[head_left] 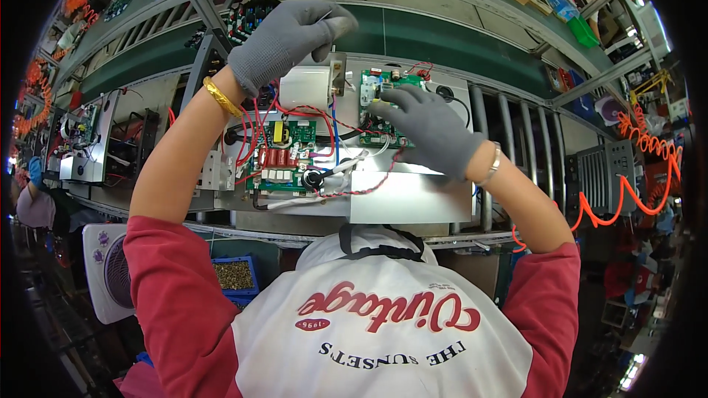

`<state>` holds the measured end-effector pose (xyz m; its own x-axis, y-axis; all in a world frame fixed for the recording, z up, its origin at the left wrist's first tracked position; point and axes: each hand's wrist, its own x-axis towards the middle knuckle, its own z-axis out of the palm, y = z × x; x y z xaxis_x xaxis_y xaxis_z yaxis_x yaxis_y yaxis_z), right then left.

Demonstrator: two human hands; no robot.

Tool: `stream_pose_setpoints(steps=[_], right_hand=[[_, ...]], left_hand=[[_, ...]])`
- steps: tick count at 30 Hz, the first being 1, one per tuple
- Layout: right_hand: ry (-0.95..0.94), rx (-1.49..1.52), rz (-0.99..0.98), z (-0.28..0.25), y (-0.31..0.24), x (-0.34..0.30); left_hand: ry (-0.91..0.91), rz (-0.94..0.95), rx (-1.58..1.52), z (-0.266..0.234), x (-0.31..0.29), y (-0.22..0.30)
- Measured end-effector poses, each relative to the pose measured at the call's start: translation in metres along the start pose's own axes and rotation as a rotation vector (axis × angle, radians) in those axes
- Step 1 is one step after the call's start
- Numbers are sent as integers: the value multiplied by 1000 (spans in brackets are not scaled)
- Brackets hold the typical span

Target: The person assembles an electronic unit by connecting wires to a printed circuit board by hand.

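My left hand (284,40), in a grey knit glove, is raised over the far left part of an opened metal chassis (295,215). Its fingers are curled in towards the thumb; anything between them is hidden. Below it stands a pale box-shaped part (304,87) with red wires around it. My right hand (435,129), gloved the same way, reaches over a green circuit board (375,119) with its fingers apart. Whether the fingertips touch the board I cannot tell. Nearer on the left is another circuit board (302,133) with red capacitors (274,158) and a yellow-wrapped part. A plain metal plate (409,197) lies at the front right.
Metal rollers (507,133) run to the right of the chassis. A green conveyor belt (442,37) passes behind. Another opened unit (88,140) stands at the left. An orange coiled hose (608,210) hangs at right. A blue bin (234,276) holds small brass-coloured pieces beside a white fan (110,273).
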<state>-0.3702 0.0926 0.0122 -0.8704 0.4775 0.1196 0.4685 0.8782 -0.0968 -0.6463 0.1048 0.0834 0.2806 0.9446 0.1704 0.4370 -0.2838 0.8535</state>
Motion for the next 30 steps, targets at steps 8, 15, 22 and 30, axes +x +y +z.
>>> stream_pose_setpoints(steps=[8, 15, 22, 30], right_hand=[[-14, -129, -31, 22, 3, 67], [-35, 129, 209, 24, 31, 74], [83, 239, 92, 33, 40, 64], [94, 398, -33, 26, 37, 48]], left_hand=[[100, 111, -1, 1, -38, 66], [219, 93, 125, 73, -68, 23], [131, -180, 496, 109, -56, -38], [42, -180, 150, 97, -54, -50]])
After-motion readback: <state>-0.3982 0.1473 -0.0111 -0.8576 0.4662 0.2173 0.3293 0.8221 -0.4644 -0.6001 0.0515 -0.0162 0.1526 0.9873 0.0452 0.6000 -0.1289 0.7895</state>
